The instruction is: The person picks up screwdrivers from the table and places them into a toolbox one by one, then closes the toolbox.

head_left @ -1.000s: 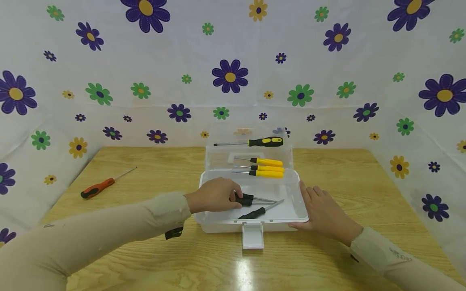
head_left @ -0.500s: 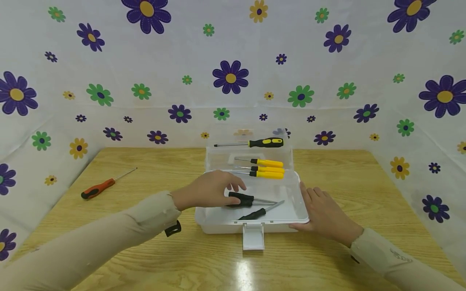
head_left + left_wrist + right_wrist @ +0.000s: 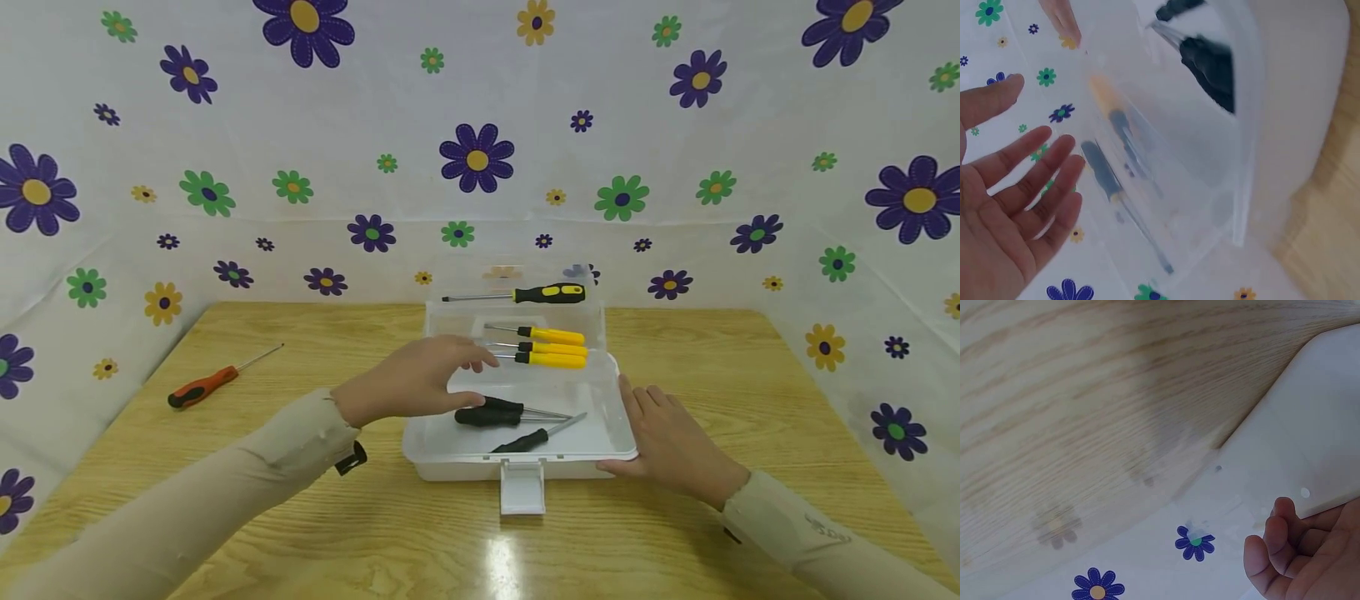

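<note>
Above the left part of a white toolbox [image 3: 457,468], my left hand [image 3: 416,379] hovers with spread fingers and nothing in its grasp; the left wrist view shows its palm bare. Black-handled screwdrivers [image 3: 487,417] lie together in the box just below that thumb, partly hidden by each other. Closer to the front wall is another black-handled tool [image 3: 525,442] with a metal blade. My right hand [image 3: 671,437] holds the box's front right corner, fingers along the side wall and thumb at the front. In the right wrist view those fingers [image 3: 1275,544] are bent beside the wall.
The clear lid [image 3: 442,333] leans back, bearing three yellow screwdrivers [image 3: 555,361] and a black-and-yellow screwdriver [image 3: 550,293]. An orange-and-black screwdriver [image 3: 206,387] lies on the wooden table [image 3: 330,350] at far left. A latch [image 3: 522,489] hangs in front; flowered cloth [image 3: 525,92] surrounds the table.
My left hand has let go of the black screwdriver handles, opened its fingers and moved up and left. The screwdrivers stay in the box. My right hand keeps its place.
</note>
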Demonstrator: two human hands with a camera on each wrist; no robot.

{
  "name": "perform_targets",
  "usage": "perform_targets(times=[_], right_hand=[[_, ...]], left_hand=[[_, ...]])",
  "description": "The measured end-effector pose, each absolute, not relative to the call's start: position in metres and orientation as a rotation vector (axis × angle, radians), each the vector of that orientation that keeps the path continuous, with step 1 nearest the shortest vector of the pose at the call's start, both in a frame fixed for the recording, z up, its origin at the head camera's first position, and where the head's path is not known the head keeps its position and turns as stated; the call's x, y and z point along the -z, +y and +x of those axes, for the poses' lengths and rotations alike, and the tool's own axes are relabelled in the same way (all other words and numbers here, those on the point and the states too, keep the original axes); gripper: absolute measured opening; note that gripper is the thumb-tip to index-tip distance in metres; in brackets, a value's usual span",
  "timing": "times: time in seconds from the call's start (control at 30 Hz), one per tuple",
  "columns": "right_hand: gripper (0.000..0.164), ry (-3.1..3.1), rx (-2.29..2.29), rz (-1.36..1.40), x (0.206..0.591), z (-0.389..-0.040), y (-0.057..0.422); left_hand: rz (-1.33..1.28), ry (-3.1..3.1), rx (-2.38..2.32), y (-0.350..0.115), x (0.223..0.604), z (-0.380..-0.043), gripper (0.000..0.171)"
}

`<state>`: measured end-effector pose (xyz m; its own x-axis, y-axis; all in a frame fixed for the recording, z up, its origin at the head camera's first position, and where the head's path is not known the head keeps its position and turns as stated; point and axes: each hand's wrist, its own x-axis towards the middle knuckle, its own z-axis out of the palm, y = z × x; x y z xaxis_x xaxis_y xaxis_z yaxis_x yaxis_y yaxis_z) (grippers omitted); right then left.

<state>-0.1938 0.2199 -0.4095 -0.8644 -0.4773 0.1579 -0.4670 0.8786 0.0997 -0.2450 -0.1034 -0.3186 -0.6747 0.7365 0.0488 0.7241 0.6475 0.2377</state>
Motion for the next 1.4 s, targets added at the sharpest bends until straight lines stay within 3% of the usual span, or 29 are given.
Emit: perform_targets(times=[0.2, 0.63, 1.4], right_hand=[[0.109, -2.861, 0.087, 0.735, 0.410, -0.194, 0.220], [0.110, -2.860, 0.088, 0.736, 0.410, -0.194, 0.221], [0.110, -2.896, 0.071, 0.721, 0.409, -0.194, 0.219]], left_hand=[[1.471, 2.890, -0.284, -0.116, 0.323, -0.252, 0.039], [1.506, 3.014, -0.363, -0.138, 0.323, -0.266, 0.034], [1.182, 3.306, -0.685, -0.209, 0.332, -0.286, 0.034]])
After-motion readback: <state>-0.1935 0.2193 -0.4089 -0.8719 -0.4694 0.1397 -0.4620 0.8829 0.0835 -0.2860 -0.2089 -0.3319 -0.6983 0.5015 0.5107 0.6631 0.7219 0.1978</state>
